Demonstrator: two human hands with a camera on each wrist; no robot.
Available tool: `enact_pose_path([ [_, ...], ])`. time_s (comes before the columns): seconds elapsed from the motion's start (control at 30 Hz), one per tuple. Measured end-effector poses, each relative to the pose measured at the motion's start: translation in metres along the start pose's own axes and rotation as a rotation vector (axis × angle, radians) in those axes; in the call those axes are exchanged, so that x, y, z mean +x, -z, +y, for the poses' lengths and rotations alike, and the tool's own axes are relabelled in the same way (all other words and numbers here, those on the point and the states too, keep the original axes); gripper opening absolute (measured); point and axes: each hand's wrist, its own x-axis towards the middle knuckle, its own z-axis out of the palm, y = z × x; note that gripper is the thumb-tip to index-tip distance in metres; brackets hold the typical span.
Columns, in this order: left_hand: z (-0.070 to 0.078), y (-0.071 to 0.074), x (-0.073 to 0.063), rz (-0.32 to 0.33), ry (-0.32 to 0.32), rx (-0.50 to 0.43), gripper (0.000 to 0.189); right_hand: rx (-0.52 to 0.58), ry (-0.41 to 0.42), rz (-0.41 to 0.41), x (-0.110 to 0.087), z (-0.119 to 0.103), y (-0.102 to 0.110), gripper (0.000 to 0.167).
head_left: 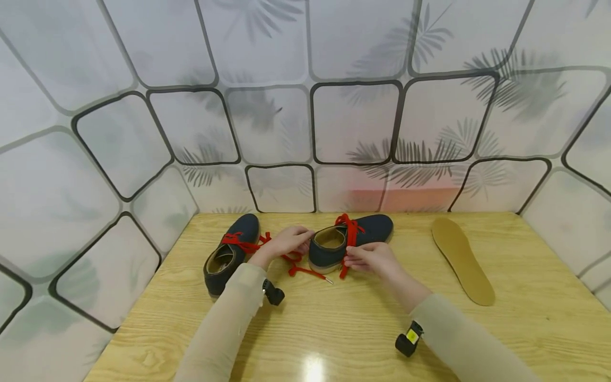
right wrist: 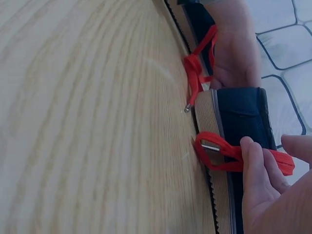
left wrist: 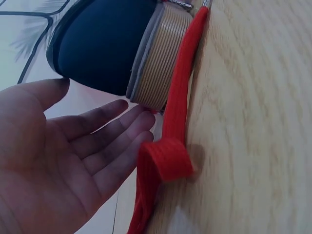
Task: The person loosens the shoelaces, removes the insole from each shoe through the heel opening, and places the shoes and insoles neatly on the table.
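A navy shoe with a tan sole [head_left: 326,258] stands between the hands, its toe pointing right. My left hand [head_left: 289,241] is at its heel; in the left wrist view the fingers [left wrist: 92,119] are loosely extended and the thumb tip is right at the heel. My right hand [head_left: 374,256] is at the shoe's near side. There its fingers [right wrist: 253,165] lie fairly straight over a red lace [right wrist: 224,155], the thumb apart from them. Another red lace [left wrist: 178,92] with a metal tip lies on the table by the heel.
A second navy shoe [head_left: 245,228] with red laces stands to the left, beside my left forearm. A tan insole [head_left: 463,260] lies flat at the right of the wooden table [head_left: 334,329]. Patterned fabric walls [head_left: 272,127] rise behind the table.
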Motion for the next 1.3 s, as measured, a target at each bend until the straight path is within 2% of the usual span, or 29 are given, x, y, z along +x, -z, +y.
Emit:
enact_pose_path([
  [0.2, 0.003, -0.003, 0.0, -0.01, -0.01, -0.008, 0.04, -0.02, -0.004, 0.055, -0.006, 0.001, -0.008, 0.038],
  [0.5, 0.005, -0.006, -0.001, -0.016, -0.006, -0.069, 0.042, 0.019, -0.023, 0.074, -0.01, 0.004, -0.011, 0.042],
  [0.67, 0.009, -0.007, -0.002, -0.016, -0.002, -0.064, 0.043, 0.048, -0.024, 0.159, -0.011, 0.009, -0.018, 0.04],
  [0.83, 0.015, -0.008, -0.002, -0.013, 0.025, -0.054, 0.041, 0.073, -0.016, 0.244, -0.013, 0.016, -0.026, 0.034],
  [1.0, 0.021, -0.009, -0.003, -0.033, 0.079, -0.04, 0.038, 0.041, -0.007, 0.278, -0.014, 0.019, -0.026, 0.038],
  [1.17, 0.026, -0.012, -0.005, -0.062, 0.155, -0.116, 0.037, 0.008, -0.006, 0.262, -0.013, 0.018, -0.02, 0.048],
  [1.3, 0.024, -0.019, -0.006, -0.05, 0.192, -0.253, 0.038, -0.008, 0.002, 0.247, -0.012, 0.015, -0.014, 0.045],
])
